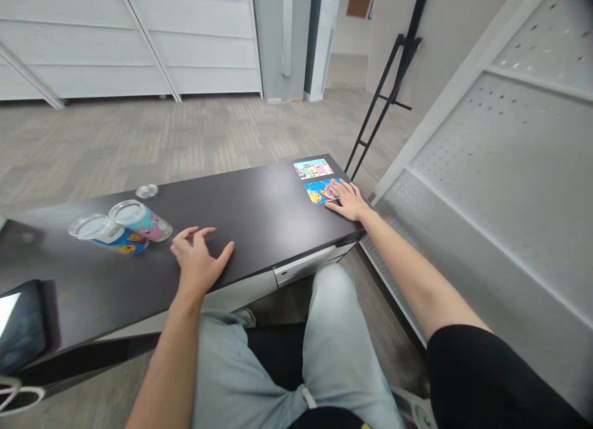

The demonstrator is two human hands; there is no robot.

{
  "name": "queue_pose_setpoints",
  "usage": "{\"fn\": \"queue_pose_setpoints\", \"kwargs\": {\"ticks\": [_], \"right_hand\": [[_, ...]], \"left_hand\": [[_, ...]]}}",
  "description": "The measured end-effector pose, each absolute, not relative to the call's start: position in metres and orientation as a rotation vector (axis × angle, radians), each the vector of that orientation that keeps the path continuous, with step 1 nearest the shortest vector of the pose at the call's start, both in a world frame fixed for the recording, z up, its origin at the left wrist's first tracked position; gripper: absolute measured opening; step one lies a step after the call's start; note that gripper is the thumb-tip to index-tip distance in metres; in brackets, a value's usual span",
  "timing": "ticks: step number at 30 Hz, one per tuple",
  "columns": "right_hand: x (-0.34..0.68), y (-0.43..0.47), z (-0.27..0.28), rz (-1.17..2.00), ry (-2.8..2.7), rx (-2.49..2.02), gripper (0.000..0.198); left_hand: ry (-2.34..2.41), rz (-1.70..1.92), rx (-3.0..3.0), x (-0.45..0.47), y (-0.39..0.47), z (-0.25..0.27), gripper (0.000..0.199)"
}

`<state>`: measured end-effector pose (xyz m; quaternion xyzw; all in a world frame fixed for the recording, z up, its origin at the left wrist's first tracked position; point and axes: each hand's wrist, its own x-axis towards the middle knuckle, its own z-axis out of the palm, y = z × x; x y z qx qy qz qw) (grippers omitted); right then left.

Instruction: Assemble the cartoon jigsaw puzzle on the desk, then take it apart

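My right hand (347, 200) rests with spread fingers on a blue cartoon picture card (316, 192), covering its right part. Just beyond it lies a second cartoon card (314, 168), light blue and pink. My left hand (197, 256) is at the near side of the dark tabletop, fingers apart and curved, holding nothing. Left of it are two clear plastic cups with colourful cartoon pictures, one pink and teal (151, 224), the other blue and yellow (126, 241). They touch or overlap in view. A clear round lid (147, 191) lies behind them.
The dark table (250, 207) has a white drawer front (306, 265) below its near edge. A black device with a lit screen (23, 324) sits at the left, a white cable (21, 395) below it. A perforated metal panel (463, 188) and black stand (382, 102) flank the right end.
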<state>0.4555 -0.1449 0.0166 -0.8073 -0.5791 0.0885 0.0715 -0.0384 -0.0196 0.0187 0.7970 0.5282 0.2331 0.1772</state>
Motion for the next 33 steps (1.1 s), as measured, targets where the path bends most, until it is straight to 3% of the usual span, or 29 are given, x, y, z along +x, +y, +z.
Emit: {"fn": "queue_pose_setpoints", "kwargs": {"ticks": [2, 6, 16, 25, 33], "right_hand": [[0.449, -0.145, 0.019, 0.215, -1.725, -2.413, 0.102], [0.437, -0.114, 0.028, 0.199, -1.652, -2.441, 0.094], [0.356, -0.001, 0.052, 0.406, -1.784, -2.425, 0.098], [0.209, -0.072, 0.02, 0.219, -2.103, -2.015, 0.081], [0.332, -0.131, 0.022, 0.205, -1.494, -2.526, 0.105]], "left_hand": [[1.566, 0.581, 2.319, -0.058, -0.021, 0.016, 0.097], [1.572, 0.427, 2.39, -0.066, -0.028, 0.019, 0.109], [1.553, 0.355, 2.408, -0.055, -0.036, 0.033, 0.106], [1.395, 0.246, 2.493, -0.056, -0.036, 0.032, 0.106], [1.157, 0.145, 2.54, -0.057, -0.032, 0.038, 0.095]]}}
